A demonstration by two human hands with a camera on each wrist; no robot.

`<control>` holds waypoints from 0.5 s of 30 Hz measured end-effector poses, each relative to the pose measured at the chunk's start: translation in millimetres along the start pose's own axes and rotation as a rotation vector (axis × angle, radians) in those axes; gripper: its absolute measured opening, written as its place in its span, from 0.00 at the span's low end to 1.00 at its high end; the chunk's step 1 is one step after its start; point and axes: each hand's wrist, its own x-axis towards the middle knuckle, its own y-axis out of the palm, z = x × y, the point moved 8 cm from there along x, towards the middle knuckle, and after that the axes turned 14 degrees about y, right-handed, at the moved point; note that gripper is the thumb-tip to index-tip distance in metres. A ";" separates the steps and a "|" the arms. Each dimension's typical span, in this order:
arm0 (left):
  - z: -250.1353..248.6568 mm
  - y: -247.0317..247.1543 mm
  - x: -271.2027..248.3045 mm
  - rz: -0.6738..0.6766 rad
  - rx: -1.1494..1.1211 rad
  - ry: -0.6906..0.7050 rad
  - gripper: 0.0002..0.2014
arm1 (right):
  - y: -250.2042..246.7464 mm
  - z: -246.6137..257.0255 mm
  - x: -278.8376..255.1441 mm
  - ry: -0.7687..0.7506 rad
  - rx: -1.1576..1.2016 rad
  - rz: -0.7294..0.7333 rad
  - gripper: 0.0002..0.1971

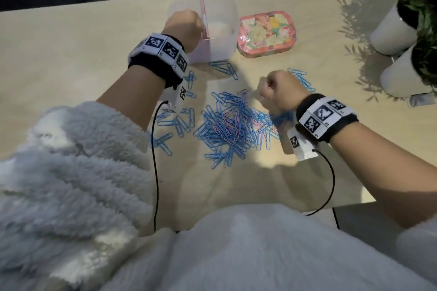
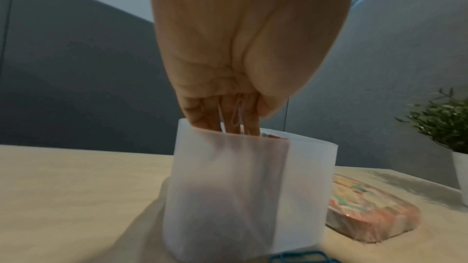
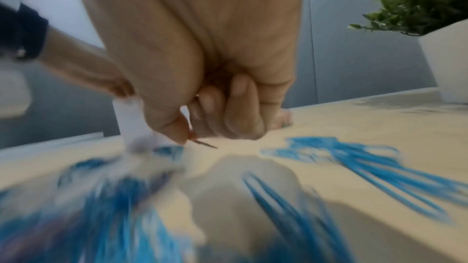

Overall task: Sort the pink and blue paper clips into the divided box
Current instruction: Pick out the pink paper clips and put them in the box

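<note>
Nearest the camera, low in the head view, a fluffy white sleeve [image 1: 78,160] fills the lower left. Just beyond it, mid-frame, sits the heap of paper clips [image 1: 233,130] on the pale wood table [image 1: 71,59] — mostly blue, a few pink ones threaded through, too many and too tangled to count. Smaller blue scatters lie left and right of the heap.

Right of centre, the right hand [image 1: 281,92] hovers over the pile, its fingers [image 3: 235,111] curled tight; the right wrist view shows thumb and forefinger pinching one thin clip [image 3: 202,143], colour hard to read through the blur.

Further up, upper centre, the left hand [image 1: 183,28] reaches into the left compartment of the frosted translucent box [image 1: 224,30]. In the left wrist view, its fingers [image 2: 202,115] point straight down past the rim, with a pink clip [image 2: 238,111] lying against them; whether it is pinched, I cannot tell. A pink divider [image 1: 204,19] stands upright in the box. What already lies inside is hidden by the frosted wall.

Just right of the box, one floral tin [image 1: 267,30], lid on. Far right edge: two white pots [image 1: 397,30] with green plants. Behind the table, grey panels.
</note>
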 end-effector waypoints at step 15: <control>52.1 -30.4 -54.4 -0.553 -0.225 0.059 0.13 | -26.5 208.8 54.4 -0.283 0.107 -0.037 0.15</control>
